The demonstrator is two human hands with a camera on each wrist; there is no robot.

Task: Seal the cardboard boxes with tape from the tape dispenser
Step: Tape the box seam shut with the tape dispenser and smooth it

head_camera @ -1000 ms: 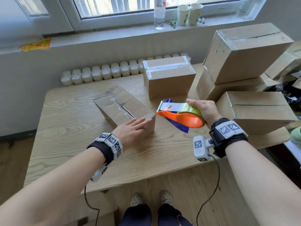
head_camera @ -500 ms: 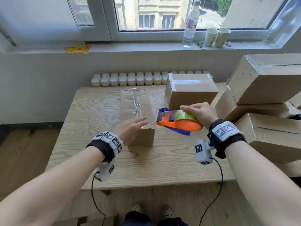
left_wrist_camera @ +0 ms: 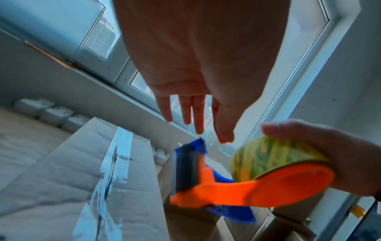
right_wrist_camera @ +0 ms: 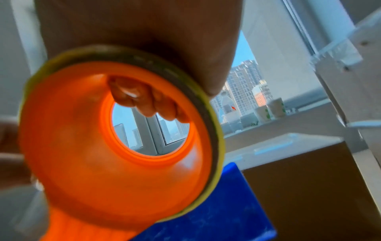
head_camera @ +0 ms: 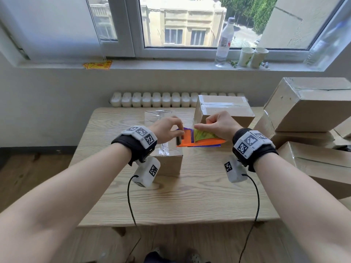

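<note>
My right hand [head_camera: 218, 124] grips the tape dispenser [head_camera: 187, 139] by its yellow-green tape roll [left_wrist_camera: 268, 154], fingers hooked through the orange hub [right_wrist_camera: 92, 163]. It holds the dispenser just above the right edge of a small cardboard box [head_camera: 169, 162] on the table [head_camera: 190, 202]. Shiny clear tape [left_wrist_camera: 117, 154] runs along the seam on the box top. My left hand [head_camera: 167, 128] hovers over the box with its fingers [left_wrist_camera: 198, 117] extended toward the dispenser's blue and black front end [left_wrist_camera: 185, 163]. The fingers look straight and hold nothing I can see.
A taped box [head_camera: 224, 109] stands at the table's back, right behind the dispenser. Several larger boxes [head_camera: 307, 103] are stacked at the right. A radiator [head_camera: 152, 99] runs behind the table. On the windowsill stand a bottle [head_camera: 225, 40] and two paper cups [head_camera: 252, 57].
My left hand has lifted off the box top and moved right to the dispenser's front. My right hand has tilted the dispenser and brought it closer to the box. The head view rose.
</note>
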